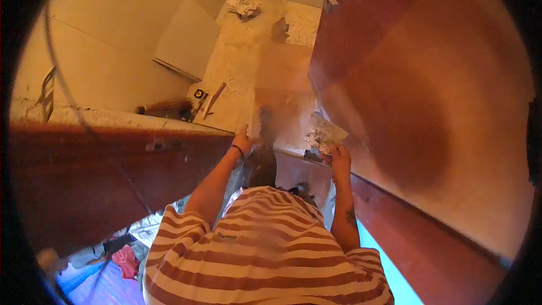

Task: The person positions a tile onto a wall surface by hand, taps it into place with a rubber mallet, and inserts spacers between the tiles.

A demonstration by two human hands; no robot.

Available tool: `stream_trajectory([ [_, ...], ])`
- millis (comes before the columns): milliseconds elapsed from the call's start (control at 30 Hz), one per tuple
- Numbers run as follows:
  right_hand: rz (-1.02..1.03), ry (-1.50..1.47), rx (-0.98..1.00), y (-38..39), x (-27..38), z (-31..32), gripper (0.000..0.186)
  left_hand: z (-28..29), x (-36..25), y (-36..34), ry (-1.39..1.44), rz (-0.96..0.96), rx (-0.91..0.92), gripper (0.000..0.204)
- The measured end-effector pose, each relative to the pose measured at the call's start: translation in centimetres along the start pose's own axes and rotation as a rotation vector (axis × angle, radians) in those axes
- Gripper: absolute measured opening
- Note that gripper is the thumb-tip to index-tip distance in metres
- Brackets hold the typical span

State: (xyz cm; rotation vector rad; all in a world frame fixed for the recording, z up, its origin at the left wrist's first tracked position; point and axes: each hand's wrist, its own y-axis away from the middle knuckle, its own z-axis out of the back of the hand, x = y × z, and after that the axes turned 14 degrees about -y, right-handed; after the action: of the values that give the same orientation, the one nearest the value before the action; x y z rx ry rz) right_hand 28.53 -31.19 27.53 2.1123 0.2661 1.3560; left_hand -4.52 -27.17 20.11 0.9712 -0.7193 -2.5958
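My right hand (pixel 339 157) grips a flat pale plate (pixel 326 133) that bears a crumbly, whitish, plaster-like heap. A small dark part shows beside its fingers; whether it belongs to the plate, I cannot tell. To the left, my left hand (pixel 243 139), with a dark band at its wrist, has its fingers closed at the rim of a narrow pale strip (pixel 254 129). What it grips there is too small to tell. Between and beyond both hands lies a smooth brownish floor section (pixel 285 79), blurred near a dark patch.
A broom (pixel 166 107), a stick (pixel 215 99) and a round yellow-black object (pixel 199 95) lie left. A pale panel (pixel 189 39) leans on the wall. Crumpled cloth (pixel 243 5) lies far off. A brown door panel (pixel 446 79) flanks the right, a dark red one (pixel 113 175) the left.
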Motion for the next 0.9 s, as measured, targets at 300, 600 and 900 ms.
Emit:
stream_trajectory([
  [300, 0.304, 0.641, -0.135, -19.3, 5.2, -10.5, 0.021, 8.8, -4.7, -29.4, -0.258, -0.137, 0.128, 0.082],
  [600, 0.557, 0.751, -0.118, -34.6, 17.9, -28.1, 0.018, 23.3, -23.8, -52.0, -0.319, -0.553, 0.077, 0.077],
  [900, 0.603, 0.523, -0.328, -53.9, 18.5, -34.0, 0.017, 30.4, -24.2, -76.5, -0.503, -0.305, 0.069, 0.071],
])
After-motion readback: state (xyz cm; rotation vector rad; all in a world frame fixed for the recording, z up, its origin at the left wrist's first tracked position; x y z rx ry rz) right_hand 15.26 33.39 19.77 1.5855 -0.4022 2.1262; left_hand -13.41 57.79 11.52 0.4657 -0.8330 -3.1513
